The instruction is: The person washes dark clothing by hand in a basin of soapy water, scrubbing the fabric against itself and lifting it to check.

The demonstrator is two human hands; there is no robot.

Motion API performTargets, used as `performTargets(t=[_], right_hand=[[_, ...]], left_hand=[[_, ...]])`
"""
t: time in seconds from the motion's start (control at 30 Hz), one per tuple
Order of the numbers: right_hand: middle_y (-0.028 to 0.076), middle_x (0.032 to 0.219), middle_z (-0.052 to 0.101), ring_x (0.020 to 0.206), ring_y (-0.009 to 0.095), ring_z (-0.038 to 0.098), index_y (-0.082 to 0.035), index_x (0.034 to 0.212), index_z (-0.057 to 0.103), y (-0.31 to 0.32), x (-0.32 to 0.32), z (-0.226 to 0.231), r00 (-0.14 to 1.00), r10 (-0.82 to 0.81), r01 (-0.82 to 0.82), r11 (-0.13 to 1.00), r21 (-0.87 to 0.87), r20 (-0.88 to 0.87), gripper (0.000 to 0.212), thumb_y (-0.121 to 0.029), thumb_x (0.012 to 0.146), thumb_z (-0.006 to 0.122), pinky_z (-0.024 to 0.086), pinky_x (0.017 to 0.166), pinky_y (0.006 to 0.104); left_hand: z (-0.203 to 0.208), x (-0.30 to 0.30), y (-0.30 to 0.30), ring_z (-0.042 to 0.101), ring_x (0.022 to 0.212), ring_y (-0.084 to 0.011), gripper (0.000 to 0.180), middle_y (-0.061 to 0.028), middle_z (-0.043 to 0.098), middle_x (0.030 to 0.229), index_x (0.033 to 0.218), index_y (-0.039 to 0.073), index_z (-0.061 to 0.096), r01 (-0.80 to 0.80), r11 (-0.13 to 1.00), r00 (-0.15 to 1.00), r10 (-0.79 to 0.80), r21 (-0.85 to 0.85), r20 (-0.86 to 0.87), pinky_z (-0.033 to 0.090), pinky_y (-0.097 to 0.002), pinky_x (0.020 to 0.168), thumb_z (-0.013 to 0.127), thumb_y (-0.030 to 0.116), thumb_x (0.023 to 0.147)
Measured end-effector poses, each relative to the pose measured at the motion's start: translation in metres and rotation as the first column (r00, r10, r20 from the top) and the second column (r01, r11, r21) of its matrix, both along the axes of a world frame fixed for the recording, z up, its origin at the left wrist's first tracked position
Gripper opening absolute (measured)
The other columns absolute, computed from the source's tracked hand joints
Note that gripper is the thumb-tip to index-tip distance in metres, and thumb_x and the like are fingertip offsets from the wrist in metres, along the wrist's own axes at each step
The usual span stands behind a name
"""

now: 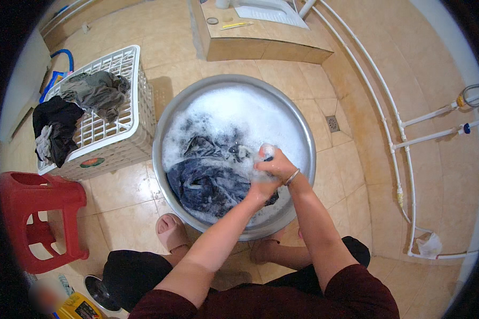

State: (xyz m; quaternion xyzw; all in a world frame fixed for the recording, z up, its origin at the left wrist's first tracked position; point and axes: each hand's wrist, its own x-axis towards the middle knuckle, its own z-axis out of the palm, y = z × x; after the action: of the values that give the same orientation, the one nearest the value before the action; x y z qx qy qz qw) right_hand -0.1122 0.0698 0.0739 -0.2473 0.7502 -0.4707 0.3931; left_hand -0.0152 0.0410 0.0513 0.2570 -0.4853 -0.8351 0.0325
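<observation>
A large round metal basin [160, 125] stands in front of me, filled with water and thick white suds [250, 106]. Dark wet clothing [210, 183], navy to black, lies bunched in its near left half, partly under foam. Over the basin's right side my two hands meet. My right hand [278, 164], with a bracelet at the wrist, is closed around a bit of dark wet garment [269, 158] covered in foam. Just below and against it, my left hand [263, 186] is closed on the same cloth; its fingers are largely hidden by suds and the right hand.
Left of the basin, an upturned white plastic basket [125, 119] carries grey and black clothes [98, 90]. A red plastic stool [42, 212] stands nearer. A raised tiled step [266, 49] lies beyond; white pipes [378, 106] run along the right wall. A floor drain [332, 124] sits right of the basin.
</observation>
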Motion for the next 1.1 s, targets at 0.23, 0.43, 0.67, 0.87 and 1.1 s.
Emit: performTargets(t=[0.23,0.43,0.67,0.87,1.1], right_hand=[[0.008,0.059,0.052,0.056,0.019,0.048,-0.001,0.069,0.049,0.006,0.033,-0.020,0.865,-0.123,0.191,0.977,0.092,-0.486,0.016,-0.010,0.057,0.055,0.041,0.056,0.0323],[0.009,0.081,0.054,0.071,0.019,0.053,-0.003,0.091,0.049,0.040,0.048,-0.052,0.902,-0.429,0.423,0.899,-0.115,-0.040,0.032,-0.023,0.070,0.062,0.043,0.064,0.0264],[0.006,0.075,0.057,0.065,0.014,0.055,-0.001,0.093,0.053,0.104,-0.017,-0.069,0.922,-0.347,0.368,0.924,0.105,-0.174,0.029,-0.020,0.072,0.059,0.045,0.057,0.0273],[0.017,0.083,0.056,0.078,0.030,0.053,-0.002,0.094,0.051,0.105,-0.033,-0.120,0.718,-0.555,0.614,0.790,0.005,-0.420,0.029,-0.016,0.070,0.059,0.041,0.073,0.0322],[0.024,0.098,0.048,0.094,0.034,0.046,-0.004,0.110,0.038,0.090,0.018,-0.182,0.910,-0.265,0.387,0.816,0.428,-0.318,0.037,-0.016,0.076,0.048,0.037,0.081,0.0372]], left_hand=[[-0.074,0.005,0.025,0.049,0.088,-0.0203,0.037,-0.0107,0.052,0.092,0.098,0.002,0.046,0.084,0.790,0.996,-0.050,-0.607,0.072,0.040,-0.0313,0.072,0.058,0.022,0.069],[-0.062,0.016,0.000,0.054,0.084,-0.0236,0.051,-0.0131,0.056,0.087,0.096,0.001,0.050,0.093,0.901,0.993,-0.051,-0.424,0.109,0.042,-0.0316,0.071,0.064,0.035,0.061],[-0.029,0.025,-0.101,0.050,0.091,-0.0263,0.056,-0.0135,0.053,0.096,0.105,0.002,0.046,0.152,0.811,0.913,0.104,-0.565,0.395,0.038,-0.0345,0.078,0.068,0.029,0.061],[-0.023,0.021,-0.095,0.029,0.113,-0.0306,0.043,-0.0106,0.035,0.120,0.111,0.011,0.044,0.182,-0.354,0.975,-0.057,-0.917,0.215,0.021,-0.0477,0.091,0.052,0.015,0.069],[-0.127,0.028,-0.079,0.020,0.118,-0.0315,0.041,-0.0087,0.026,0.128,0.117,0.011,0.038,0.557,-0.134,0.803,-0.163,-0.820,0.573,0.017,-0.0467,0.094,0.040,0.010,0.076]])
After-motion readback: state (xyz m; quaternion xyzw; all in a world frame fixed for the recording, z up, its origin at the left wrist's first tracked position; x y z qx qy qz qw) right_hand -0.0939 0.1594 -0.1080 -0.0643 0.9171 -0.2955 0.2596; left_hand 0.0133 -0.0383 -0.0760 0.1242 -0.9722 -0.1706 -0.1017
